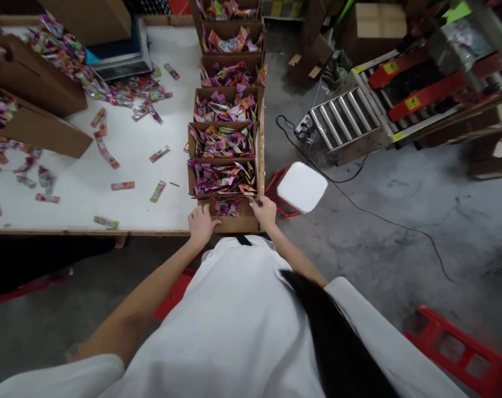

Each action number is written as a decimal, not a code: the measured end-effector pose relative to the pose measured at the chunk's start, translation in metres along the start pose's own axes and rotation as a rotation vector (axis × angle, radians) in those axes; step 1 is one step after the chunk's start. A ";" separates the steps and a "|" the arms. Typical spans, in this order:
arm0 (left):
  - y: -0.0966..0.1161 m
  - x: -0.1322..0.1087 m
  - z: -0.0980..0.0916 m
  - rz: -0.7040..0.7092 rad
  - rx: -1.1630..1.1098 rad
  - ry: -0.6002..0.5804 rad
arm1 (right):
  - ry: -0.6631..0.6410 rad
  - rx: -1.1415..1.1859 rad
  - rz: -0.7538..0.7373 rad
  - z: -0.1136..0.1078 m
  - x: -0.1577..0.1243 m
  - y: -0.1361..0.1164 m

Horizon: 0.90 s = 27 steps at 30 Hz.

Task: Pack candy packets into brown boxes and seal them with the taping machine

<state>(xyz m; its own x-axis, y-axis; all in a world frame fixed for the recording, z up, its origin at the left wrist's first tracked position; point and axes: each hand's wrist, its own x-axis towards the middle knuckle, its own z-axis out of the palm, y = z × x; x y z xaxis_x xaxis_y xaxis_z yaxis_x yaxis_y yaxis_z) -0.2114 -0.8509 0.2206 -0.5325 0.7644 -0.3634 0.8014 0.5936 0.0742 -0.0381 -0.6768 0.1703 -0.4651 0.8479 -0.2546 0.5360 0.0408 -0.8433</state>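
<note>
A small cardboard box [234, 223] with a few colourful sachets in it sits at the table's near edge, the closest of a row of boxes. My left hand [200, 224] grips its left wall, thumb over the rim. On the box's right corner rests my right hand [264, 213], with the fingers curled over the rim. Behind it stand several more boxes [223, 178] packed full of pink, purple and green sachets.
Loose sachets [122, 186] lie scattered over the white table [110, 160], with large cardboard boxes [35, 77] and a scale [122, 58] at the back left. A white-topped red stool [301, 187] stands right of the table. A roller conveyor [342, 119], cable and red crates occupy the floor.
</note>
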 end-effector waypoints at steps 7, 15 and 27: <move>0.008 -0.005 0.030 0.516 -0.099 -0.017 | -0.059 0.210 0.087 -0.012 -0.007 0.017; 0.026 0.007 0.043 0.405 -0.107 -0.037 | 0.010 0.189 0.082 -0.021 -0.026 0.018; 0.028 0.009 0.043 0.445 -0.080 -0.021 | 0.040 0.210 0.178 -0.010 -0.036 0.044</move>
<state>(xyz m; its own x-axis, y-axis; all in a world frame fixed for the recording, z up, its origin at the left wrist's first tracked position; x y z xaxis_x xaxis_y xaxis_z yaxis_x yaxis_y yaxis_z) -0.1826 -0.8382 0.1796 -0.1348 0.9447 -0.2989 0.9268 0.2269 0.2992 0.0093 -0.7006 0.1467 -0.3461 0.8525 -0.3918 0.4471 -0.2173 -0.8677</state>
